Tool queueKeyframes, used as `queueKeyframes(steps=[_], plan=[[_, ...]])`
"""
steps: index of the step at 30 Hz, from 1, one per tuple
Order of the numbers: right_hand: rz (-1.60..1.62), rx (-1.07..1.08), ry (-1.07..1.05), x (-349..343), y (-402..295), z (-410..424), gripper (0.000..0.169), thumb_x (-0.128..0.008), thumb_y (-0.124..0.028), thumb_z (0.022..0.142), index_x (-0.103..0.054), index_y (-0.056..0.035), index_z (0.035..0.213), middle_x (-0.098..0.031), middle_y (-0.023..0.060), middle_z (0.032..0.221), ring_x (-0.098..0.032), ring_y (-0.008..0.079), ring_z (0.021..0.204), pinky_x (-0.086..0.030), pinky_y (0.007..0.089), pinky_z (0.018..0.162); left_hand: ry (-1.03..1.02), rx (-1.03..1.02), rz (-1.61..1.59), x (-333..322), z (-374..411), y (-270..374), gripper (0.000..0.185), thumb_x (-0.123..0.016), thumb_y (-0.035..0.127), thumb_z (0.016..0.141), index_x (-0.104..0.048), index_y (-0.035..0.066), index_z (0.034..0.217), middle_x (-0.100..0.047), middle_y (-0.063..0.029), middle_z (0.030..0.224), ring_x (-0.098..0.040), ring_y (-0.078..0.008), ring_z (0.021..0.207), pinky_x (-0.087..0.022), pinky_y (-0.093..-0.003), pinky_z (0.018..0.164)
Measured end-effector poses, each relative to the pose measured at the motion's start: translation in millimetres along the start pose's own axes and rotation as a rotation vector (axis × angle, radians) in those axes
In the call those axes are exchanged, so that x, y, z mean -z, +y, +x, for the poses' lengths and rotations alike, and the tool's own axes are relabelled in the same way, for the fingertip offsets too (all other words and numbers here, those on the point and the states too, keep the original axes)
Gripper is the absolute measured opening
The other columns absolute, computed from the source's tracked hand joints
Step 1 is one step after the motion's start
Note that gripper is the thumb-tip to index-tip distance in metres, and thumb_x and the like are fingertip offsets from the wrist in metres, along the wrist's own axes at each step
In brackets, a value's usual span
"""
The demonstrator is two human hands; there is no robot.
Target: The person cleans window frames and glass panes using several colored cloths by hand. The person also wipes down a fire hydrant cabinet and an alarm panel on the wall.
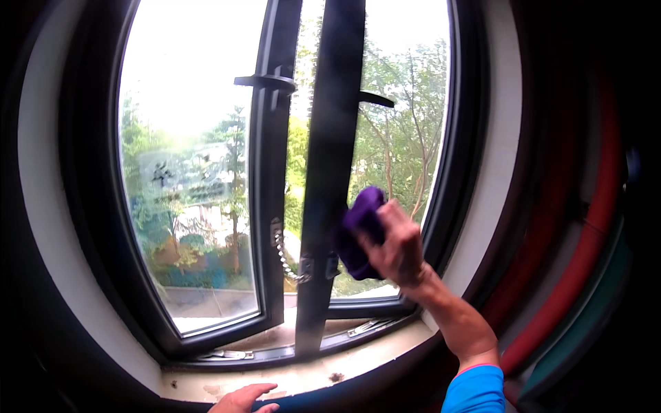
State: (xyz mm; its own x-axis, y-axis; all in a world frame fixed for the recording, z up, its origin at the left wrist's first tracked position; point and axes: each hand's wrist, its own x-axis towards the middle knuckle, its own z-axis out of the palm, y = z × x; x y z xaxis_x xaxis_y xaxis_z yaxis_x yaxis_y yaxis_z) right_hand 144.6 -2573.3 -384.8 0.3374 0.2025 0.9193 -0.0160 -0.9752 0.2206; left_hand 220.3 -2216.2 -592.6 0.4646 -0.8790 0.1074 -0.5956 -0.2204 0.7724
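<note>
A bunched purple cloth point(364, 227) is gripped in my right hand point(398, 245), in front of the right window sash near the dark central post point(330, 155). Blur at the cloth hides whether it touches the glass or the frame. My left hand point(242, 398) shows at the bottom edge, holding nothing visible, its fingers apart beside the windowsill point(289, 374). Both dark-framed sashes stand ajar. A metal chain point(286, 263) links the left sash to the post.
Handles project from the left sash point(266, 81) and the right sash point(377, 99). Metal stays point(227, 355) lie along the bottom frame. Dark spots and stains mark the sill. Red pipes point(578, 258) run along the right side. Trees point(403, 134) stand outside.
</note>
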Motion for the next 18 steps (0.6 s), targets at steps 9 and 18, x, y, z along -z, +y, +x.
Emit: queueKeyframes(steps=[9, 18], plan=[[0.098, -0.212, 0.559, 32.1, 137.5, 188.7, 0.027, -0.061, -0.027, 0.096, -0.067, -0.0067, 0.112, -0.067, 0.0164, 0.107, -0.067, 0.0338, 0.1, -0.052, 0.0415, 0.088, 0.113, -0.057, 0.061, -22.6, 25.3, 29.0, 0.049, -0.066, 0.011, 0.089, -0.055, 0.01, 0.137, -0.065, -0.0179, 0.123, -0.063, -0.0345, 0.111, -0.051, -0.039, 0.092], [-0.396, 0.402, 0.044, -29.8, 122.8, 287.1, 0.026, -0.063, -0.007, 0.086, -0.066, -0.0023, 0.112, -0.069, 0.0181, 0.102, -0.067, 0.0312, 0.102, -0.055, 0.0367, 0.09, 0.282, -0.003, 0.075, -35.0, 41.5, 34.6, 0.047, -0.069, 0.015, 0.09, -0.055, 0.008, 0.135, -0.067, -0.0191, 0.117, -0.065, -0.0353, 0.105, -0.051, -0.039, 0.089]])
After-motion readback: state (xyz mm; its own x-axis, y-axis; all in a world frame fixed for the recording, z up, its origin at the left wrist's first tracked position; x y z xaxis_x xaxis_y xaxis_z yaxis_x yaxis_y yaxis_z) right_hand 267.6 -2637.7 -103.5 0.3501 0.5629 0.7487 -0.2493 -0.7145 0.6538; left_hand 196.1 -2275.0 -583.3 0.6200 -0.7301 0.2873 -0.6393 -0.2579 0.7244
